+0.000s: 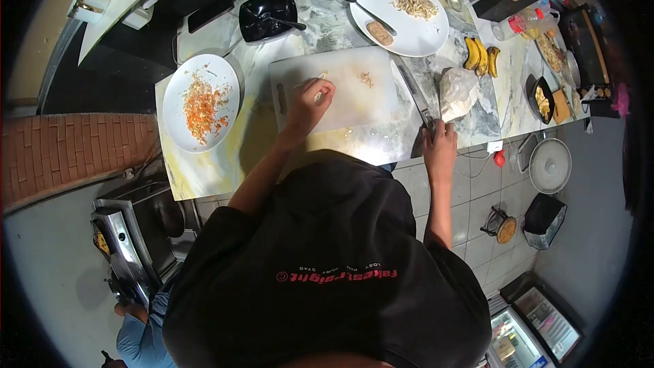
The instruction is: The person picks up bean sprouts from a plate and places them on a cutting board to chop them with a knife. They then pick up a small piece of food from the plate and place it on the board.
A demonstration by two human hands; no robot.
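Over the left part of the white cutting board [347, 105], my left hand [315, 99] is curled closed, with thin pale strands by its fingers; what it grips is too small to name. My right hand [439, 138] has its fingers closed round the dark handle of a knife [413, 92]. The knife lies along the board's right side, its blade pointing away from me. A small heap of brown bits [366, 80] sits on the board. Just beyond my right hand is a crumpled white bag [459, 92].
A plate of shredded orange and pale food [202, 103] stands at left. Farther back are a black square dish [268, 16] and a white plate [432, 37] with sprouts and a fork. Bananas [481, 58] lie at right. Another person [144, 327] is at lower left.
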